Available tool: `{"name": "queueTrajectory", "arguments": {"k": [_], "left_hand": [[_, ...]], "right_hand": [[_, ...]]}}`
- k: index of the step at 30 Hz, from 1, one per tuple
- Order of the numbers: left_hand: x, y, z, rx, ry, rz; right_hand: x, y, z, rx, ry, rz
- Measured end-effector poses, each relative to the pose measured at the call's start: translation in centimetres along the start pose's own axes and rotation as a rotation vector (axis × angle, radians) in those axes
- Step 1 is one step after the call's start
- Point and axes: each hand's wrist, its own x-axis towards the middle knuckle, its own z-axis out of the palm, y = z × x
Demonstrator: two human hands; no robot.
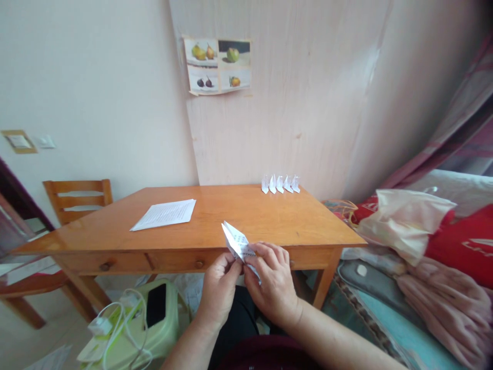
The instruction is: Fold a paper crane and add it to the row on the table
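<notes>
Between my two hands, just in front of the table's near edge, is a piece of folded paper [238, 242] with printed marks and a pointed tip aimed up and away. My left hand [220, 285] pinches its lower left side between thumb and fingers. On the right side, my right hand [272, 280] grips it with the fingers over the printed face, so its lower part is hidden. Several small folded paper pieces [280, 184] stand in a row at the table's far right edge. A stack of printed sheets [164, 214] lies on the left of the table.
The wooden table [223, 205] has drawers along its front. A pale green stool [164, 329] at lower left bears a black phone [156, 304] and white cables [125, 318]. A wooden chair [79, 198] stands left; a bed with a pink cloth [447, 303] and bags is right.
</notes>
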Motion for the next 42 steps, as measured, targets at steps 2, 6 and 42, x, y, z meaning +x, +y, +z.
{"name": "queueTrajectory", "arguments": {"k": [2, 6, 42], "left_hand": [[0.0, -0.1, 0.0, -0.031, -0.003, -0.011], [-0.1, -0.2, 0.0, -0.049, -0.006, -0.021], [0.0, -0.7, -0.1, -0.105, -0.027, -0.053]], "right_hand": [[0.0, -0.1, -0.2, -0.003, -0.016, -0.001], [0.0, -0.1, -0.3, 0.001, -0.036, -0.002], [-0.5, 0.1, 0.2, -0.043, -0.113, -0.007]]}}
